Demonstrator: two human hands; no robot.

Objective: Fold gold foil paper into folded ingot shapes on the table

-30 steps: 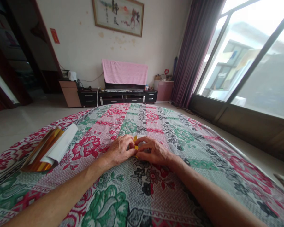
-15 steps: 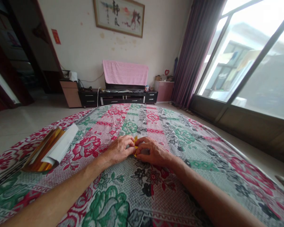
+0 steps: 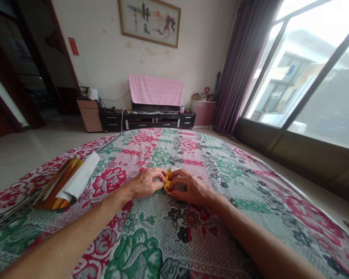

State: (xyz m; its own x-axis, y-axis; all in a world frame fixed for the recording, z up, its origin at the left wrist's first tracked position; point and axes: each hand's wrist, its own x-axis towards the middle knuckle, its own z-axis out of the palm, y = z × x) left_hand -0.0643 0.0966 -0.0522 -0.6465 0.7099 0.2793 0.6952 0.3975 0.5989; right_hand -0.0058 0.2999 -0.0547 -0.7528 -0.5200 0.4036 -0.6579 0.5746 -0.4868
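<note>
A small piece of yellow paper (image 3: 167, 181) stands out between my two hands, above the flower-patterned cloth (image 3: 139, 252). My left hand (image 3: 149, 182) has its fingers pinched together at the paper's left edge. On the other side, my right hand (image 3: 187, 186) curls its fingers and thumb round the right edge of the same piece. The fingertips hide part of the paper. Both hands rest low over the middle of the cloth.
Gold sheets (image 3: 54, 186) and a rolled white sheet (image 3: 83, 174) lie on the cloth at the left. Past the far edge stand a low black cabinet (image 3: 151, 123) and a screen under a pink cloth (image 3: 157, 90). A window is at the right.
The view has shifted slightly. My fingers have parted a little, so more of the yellow paper shows between them.
</note>
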